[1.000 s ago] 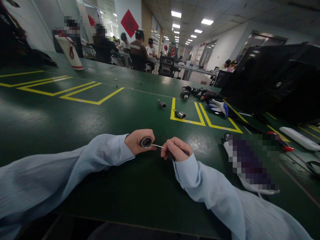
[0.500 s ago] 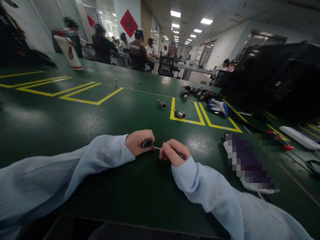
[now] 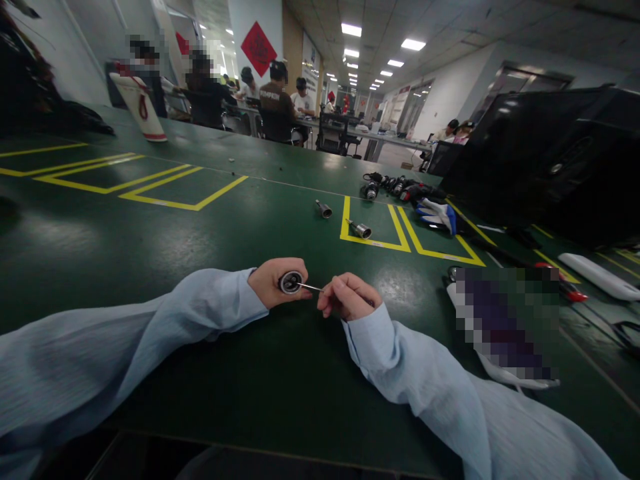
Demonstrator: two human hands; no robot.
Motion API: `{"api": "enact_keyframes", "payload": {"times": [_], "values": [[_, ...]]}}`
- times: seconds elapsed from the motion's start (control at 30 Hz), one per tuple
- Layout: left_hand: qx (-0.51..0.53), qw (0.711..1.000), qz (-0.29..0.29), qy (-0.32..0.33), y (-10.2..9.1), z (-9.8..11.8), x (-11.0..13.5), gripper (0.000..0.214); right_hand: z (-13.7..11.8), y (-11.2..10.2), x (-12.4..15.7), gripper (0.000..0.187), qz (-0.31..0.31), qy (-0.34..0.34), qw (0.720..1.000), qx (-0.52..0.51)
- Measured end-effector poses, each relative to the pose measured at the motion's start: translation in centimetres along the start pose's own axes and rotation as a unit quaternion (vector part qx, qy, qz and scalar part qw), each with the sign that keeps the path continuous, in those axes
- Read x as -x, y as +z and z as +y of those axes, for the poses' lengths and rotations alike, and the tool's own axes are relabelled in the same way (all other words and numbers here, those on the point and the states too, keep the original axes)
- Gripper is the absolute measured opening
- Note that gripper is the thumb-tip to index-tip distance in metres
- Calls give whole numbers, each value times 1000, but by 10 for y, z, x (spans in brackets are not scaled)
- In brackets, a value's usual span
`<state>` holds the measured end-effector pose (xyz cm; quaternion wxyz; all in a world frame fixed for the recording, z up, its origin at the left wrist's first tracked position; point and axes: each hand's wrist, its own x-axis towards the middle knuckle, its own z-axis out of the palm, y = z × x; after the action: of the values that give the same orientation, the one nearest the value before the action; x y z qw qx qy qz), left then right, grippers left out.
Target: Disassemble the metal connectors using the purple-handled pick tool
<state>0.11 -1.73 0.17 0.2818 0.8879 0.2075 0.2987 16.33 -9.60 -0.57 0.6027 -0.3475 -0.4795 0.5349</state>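
My left hand (image 3: 269, 281) is closed around a cylindrical metal connector (image 3: 286, 283), its round open end facing me. Inside that end some inner parts show, too small to make out. In my closed right hand (image 3: 351, 296) is a screwdriver (image 3: 311, 287) with a thin metal shaft. The shaft points left and its tip reaches into the connector's opening; exact contact there cannot be seen. Fingers cover most of the handle. Beyond my hands, one metal connector piece (image 3: 325, 210) lies on the green table (image 3: 235, 233), and another metal piece (image 3: 362, 230) rests inside a yellow taped outline.
Cables with connectors (image 3: 373, 190) and a blue-white glove (image 3: 437, 215) lie at the back right. A white device with a blurred face (image 3: 493, 370) sits right of my right arm. A paper cup (image 3: 143, 110) stands far left. People sit at tables beyond.
The screwdriver tip has gone from beside the connector's rim into its opening. My left hand has shifted slightly up and left, turning the open end more toward the screwdriver.
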Motion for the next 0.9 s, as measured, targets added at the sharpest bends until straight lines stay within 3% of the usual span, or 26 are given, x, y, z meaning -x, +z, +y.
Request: {"api": "enact_keyframes", "payload": {"times": [0.23,0.4,0.53,0.73,0.9], "values": [[-64,997,-38,38,-1,-3,-1,18,-8,5,7,31,28,-31,989,143],[-93,994,-43,39,-2,-5,-1,16,-8,6,8,30,30,-33,985,169],[-75,996,-37,43,-2,-3,0,17,-5,4,5,32,21,-18,991,130],[-44,999,-1,15,-1,0,1,20,2,0,-1,31,6,24,1000,-9],[-14,1000,2,0,-1,1,1,20,2,1,-1,31,11,20,999,-37]]}}
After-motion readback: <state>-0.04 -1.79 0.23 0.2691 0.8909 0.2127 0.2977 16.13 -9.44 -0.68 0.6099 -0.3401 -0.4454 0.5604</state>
